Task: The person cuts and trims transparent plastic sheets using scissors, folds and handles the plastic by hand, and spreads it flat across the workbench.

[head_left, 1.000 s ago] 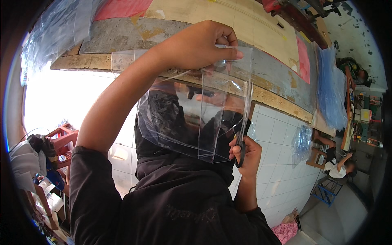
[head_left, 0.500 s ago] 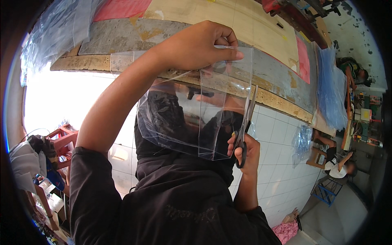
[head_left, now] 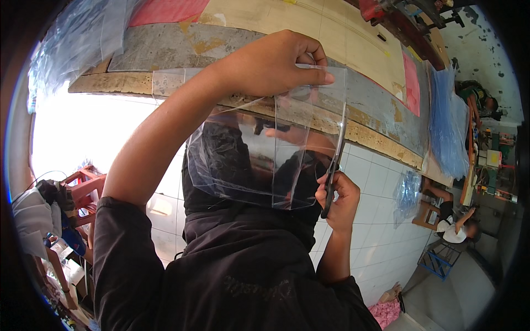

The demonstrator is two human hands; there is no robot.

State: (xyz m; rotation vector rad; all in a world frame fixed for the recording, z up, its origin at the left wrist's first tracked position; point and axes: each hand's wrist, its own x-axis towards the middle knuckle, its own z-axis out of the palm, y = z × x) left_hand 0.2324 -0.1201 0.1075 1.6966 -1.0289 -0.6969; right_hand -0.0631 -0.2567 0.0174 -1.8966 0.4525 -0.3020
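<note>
My left hand (head_left: pixel 292 63) pinches the upper edge of a clear plastic sheet (head_left: pixel 256 157), which hangs before my torso with folds and seams showing. The thumb presses on the sheet near its upper right corner. Around the black handles of a pair of scissors (head_left: pixel 334 165), my right hand (head_left: pixel 341 199) is closed. The blades point upward along the sheet's right edge and look nearly together. Whether plastic lies between them I cannot tell.
Beyond the sheet runs a worn workbench (head_left: pixel 160 52) with a wooden front edge. Clear plastic sheets (head_left: pixel 83 49) are heaped at its left end, bluish ones (head_left: pixel 446 121) at the right. A red stool (head_left: pixel 85 190) stands at left. A person (head_left: pixel 457 227) sits far right.
The scissors' blades have come together and lie closer along the sheet's right edge. My right hand has shifted slightly right and up. My left hand still holds the sheet, a little further right.
</note>
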